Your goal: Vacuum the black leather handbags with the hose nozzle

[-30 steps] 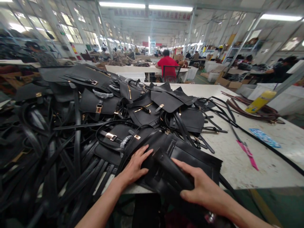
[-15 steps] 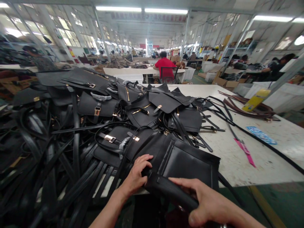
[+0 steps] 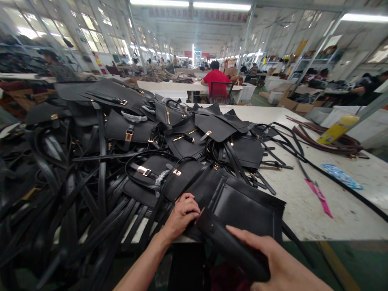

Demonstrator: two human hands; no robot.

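My right hand (image 3: 274,256) grips a thick, folded black leather bag piece (image 3: 232,244) along its outer side, the thumb and lower fingers partly out of sight. The piece hangs over the table's front edge. At its inner end my left hand (image 3: 183,216) is closed, fingers curled against the black leather; the fingertips are hidden. Just beyond lies a flat black leather panel (image 3: 247,206) with a raised rectangular pocket. Left of it rests a black bag (image 3: 150,171) with a gold buckle and a thin looped handle.
Black bags (image 3: 130,125) and straps (image 3: 81,206) heap across the left and middle of the white table (image 3: 309,214). On the right are brown straps (image 3: 327,141), a yellow bottle (image 3: 338,128), a blue packet (image 3: 342,176) and a pink strip (image 3: 319,198). A person in red (image 3: 216,83) sits beyond.
The left hand's fingers have curled from a spread shape into a closed one. The right hand and the folded piece have shifted slightly right and down. The view has turned a little.
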